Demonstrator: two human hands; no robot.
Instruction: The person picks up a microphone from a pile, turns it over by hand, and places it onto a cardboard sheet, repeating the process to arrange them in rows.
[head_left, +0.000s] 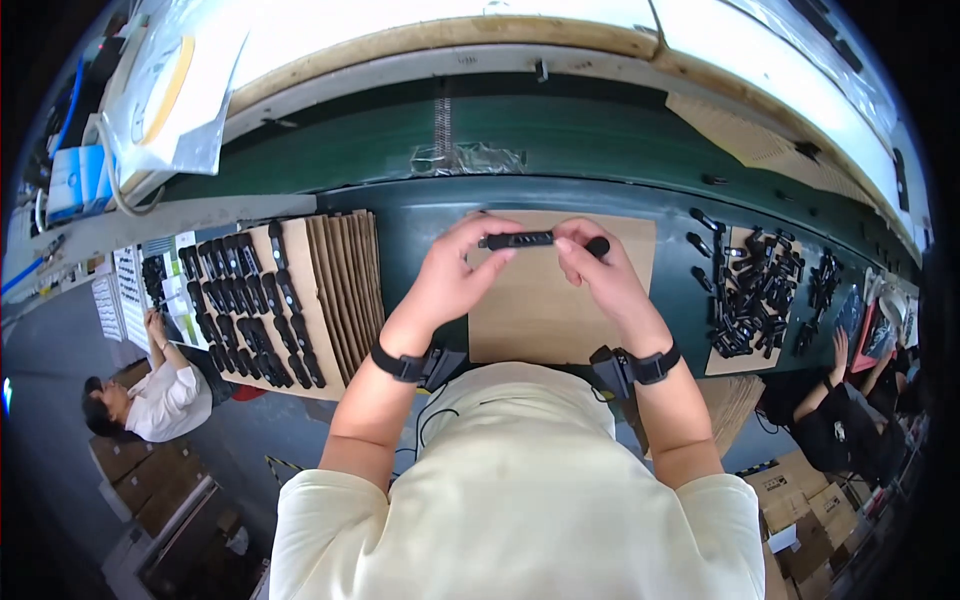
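Over a flat cardboard sheet (545, 315), I hold a slim black plastic piece (532, 239) level between both hands. My left hand (450, 280) pinches its left end between thumb and fingers. At its right end, the fingers of my right hand (612, 278) are closed. A rounded black end (598, 246) sticks out past my right fingers; I cannot tell whether it belongs to the same piece. The exact kind of piece is too small to make out.
Rows of similar black pieces (255, 310) lie on stacked cardboard (345, 290) to the left. Loose black pieces (757, 290) are heaped at the right. A shelf (450, 38) spans the far side. One person (165, 395) works at left, others (850, 420) at right.
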